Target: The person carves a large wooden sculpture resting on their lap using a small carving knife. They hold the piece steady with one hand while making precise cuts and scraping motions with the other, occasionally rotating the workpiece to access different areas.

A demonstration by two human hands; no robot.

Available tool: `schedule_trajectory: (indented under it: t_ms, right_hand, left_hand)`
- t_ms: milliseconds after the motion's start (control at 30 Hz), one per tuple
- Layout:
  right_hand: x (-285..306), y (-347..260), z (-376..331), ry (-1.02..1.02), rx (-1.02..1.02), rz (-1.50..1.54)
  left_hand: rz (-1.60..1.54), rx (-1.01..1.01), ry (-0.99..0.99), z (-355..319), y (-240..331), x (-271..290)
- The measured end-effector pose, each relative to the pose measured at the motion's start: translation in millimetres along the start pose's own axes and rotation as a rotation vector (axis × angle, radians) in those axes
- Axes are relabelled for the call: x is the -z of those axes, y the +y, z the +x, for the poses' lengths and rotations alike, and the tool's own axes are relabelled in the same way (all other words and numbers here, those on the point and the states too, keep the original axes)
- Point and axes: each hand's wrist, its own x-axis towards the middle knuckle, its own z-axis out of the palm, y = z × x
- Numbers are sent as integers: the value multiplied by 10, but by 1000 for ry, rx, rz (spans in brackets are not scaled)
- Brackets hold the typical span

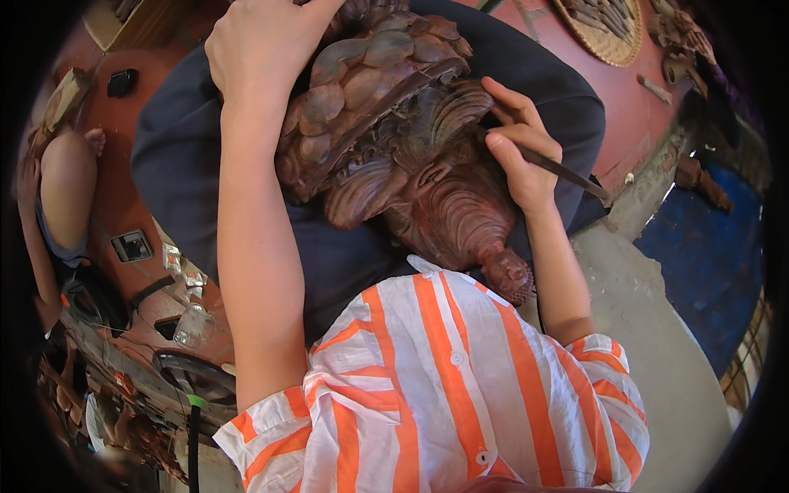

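We count two hands of the wearer, one carving, one tool. Right hand (526,152): closed around the slim dark tool (567,172), pinched between thumb and fingers. The tool's long end sticks out right and down from the grip; its other end reaches the carving side, and we can't tell if it touches. Left hand (263,37): at the carving's upper left end, fingers cut by the top edge, so we can't tell its grip.

Brown wood carving (448,209) lies left of and below the right grip, right of the left wrist, on dark cloth (177,156). Long axis slants; its one small head (505,275) points down-right toward the striped shirt (436,370), its lumpy base up-left.

Beyond the right grip, up and right: one round basket (622,64), slim pieces inside too bunched to count. Right and below it: one blue sheet (699,263). Far left of the left hand: one black object (122,83), and another person's bent knee (66,185).
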Motion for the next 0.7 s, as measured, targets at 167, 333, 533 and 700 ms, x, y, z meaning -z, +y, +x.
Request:
schedule_trajectory:
  t_ms: [167,333,533,700]
  right_hand:
    - [-37,-10,-9,-41,102,-98]
    - [9,35,-34,0,67,-17]
    - [46,-47,13,63,-99,18]
    - [-42,-298,14,4,-108,-31]
  left_hand:
    - [30,-7,2,-7,-6,8]
    - [30,3,-13,-14,63,36]
    - [32,11,9,-34,31,44]
    - [2,5,-6,-13,35,30]
